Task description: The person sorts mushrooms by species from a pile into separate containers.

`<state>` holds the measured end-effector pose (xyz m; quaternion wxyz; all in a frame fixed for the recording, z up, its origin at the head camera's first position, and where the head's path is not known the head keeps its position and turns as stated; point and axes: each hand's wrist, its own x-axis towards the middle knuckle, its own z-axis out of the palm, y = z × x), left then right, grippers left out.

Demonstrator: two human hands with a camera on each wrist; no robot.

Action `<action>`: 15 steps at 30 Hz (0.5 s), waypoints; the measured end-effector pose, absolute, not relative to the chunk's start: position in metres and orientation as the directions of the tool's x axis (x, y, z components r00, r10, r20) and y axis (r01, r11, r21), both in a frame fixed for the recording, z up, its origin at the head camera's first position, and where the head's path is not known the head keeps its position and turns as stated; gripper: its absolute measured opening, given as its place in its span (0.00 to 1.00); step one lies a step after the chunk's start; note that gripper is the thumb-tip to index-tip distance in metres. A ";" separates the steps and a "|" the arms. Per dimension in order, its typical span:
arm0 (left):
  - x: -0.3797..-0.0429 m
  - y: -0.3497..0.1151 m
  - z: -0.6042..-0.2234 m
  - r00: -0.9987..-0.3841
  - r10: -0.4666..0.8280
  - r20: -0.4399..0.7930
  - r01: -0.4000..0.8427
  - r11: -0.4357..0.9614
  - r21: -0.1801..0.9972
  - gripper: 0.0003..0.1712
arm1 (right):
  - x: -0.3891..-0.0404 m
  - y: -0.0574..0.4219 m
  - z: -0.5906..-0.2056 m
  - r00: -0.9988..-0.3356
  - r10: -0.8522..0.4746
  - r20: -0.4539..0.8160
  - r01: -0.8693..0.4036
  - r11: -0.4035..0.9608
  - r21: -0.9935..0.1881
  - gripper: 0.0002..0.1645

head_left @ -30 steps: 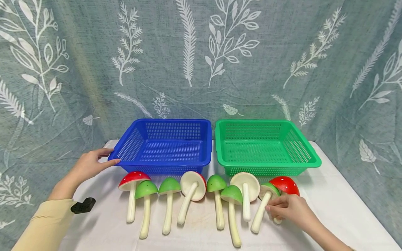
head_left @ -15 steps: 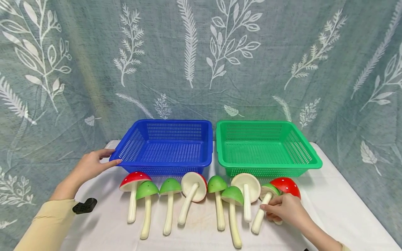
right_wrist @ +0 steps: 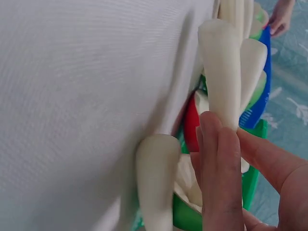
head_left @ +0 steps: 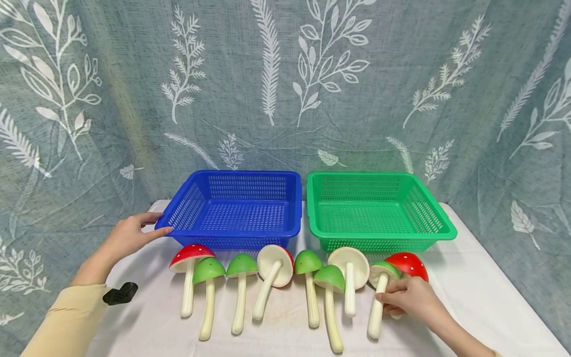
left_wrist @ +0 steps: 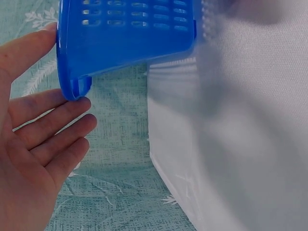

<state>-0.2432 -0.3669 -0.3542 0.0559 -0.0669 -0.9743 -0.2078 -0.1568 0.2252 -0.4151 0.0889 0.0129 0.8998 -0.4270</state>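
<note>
My right hand [head_left: 408,297] pinches a toy mushroom with a green cap [head_left: 384,270] by its pale stem [right_wrist: 222,72], thumb on one side and fingers on the other. Close behind that hand lies a red-capped mushroom with white dots [head_left: 407,265], its stem [right_wrist: 158,178] mostly covered in the head view. My left hand [head_left: 129,235] touches the near left corner of the blue basket [head_left: 232,232], its fingers fairly straight. In the left wrist view the thumb rests against the basket rim [left_wrist: 62,53], while the fingertips [left_wrist: 83,103] meet the corner.
More toy mushrooms lie in a row along the table, including a green-capped one [head_left: 329,278], a red-capped one [head_left: 189,255] and one showing its pale underside [head_left: 345,258]. The green basket [head_left: 379,235] stands right of the blue one. A patterned curtain [head_left: 285,99] hangs behind.
The right hand has closed its thumb and fingers on the green-capped mushroom's stem. That mushroom's stem end has shifted slightly right and toward me. The left hand stays at the basket corner.
</note>
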 end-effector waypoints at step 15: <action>-0.243 -0.366 -0.354 -0.983 0.109 0.148 0.161 0.901 0.404 0.39 | -0.143 0.234 -0.386 -0.980 -0.101 -0.173 0.089 0.554 -0.828 0.21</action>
